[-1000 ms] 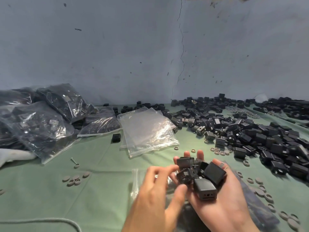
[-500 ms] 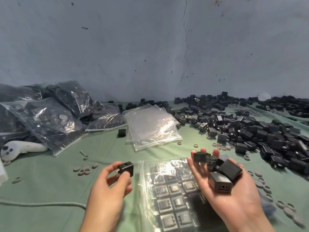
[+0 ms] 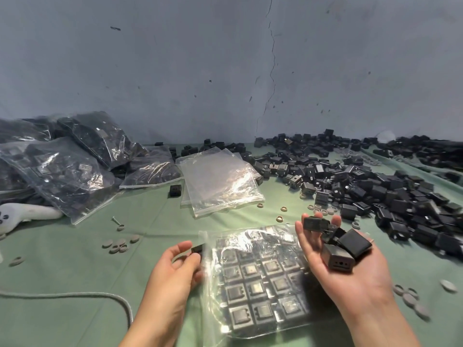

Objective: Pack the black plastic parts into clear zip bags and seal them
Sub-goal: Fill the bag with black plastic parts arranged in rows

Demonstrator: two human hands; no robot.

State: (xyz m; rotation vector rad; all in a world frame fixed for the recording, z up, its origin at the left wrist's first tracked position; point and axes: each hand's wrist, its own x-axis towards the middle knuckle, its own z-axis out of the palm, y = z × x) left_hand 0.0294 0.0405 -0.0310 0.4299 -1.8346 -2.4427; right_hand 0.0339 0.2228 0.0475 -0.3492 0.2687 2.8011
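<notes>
Green cloth [image 3: 75,271]: covered the table; a grey cord [image 3: 75,295] curved across it at 8 o'clock.
Around: a loose heap [image 3: 375,191] of black parts spread at 2 o'clock; empty clear bags [image 3: 220,181] were stacked at 12 o'clock with one stray part [image 3: 175,190] just beside them; filled bags [image 3: 62,171], at least four, were piled at 10 o'clock; a white controller [image 3: 15,216] lay at 9 o'clock; grey discs [image 3: 120,244] were scattered at 9 and 4 o'clock.
In the way: glare on the film hid the far rows.
Zip bag [image 3: 255,329]: lay flat at 6 o'clock between the hands, long axis roughly 6 to 12 o'clock; its mouth end could not be told.
Packed parts [image 3: 253,288]: sat in a grid, recessed faces up, at least twelve counted.
Left hand [image 3: 172,271]: grip pinched one black part [image 3: 198,249] against the bag's 9 o'clock edge.
Right hand [image 3: 350,276]: palm up at the bag's 3 o'clock, grip loosely cupped under at least four held parts [image 3: 337,259]; the nearest showed its holed end toward 6 o'clock.
</notes>
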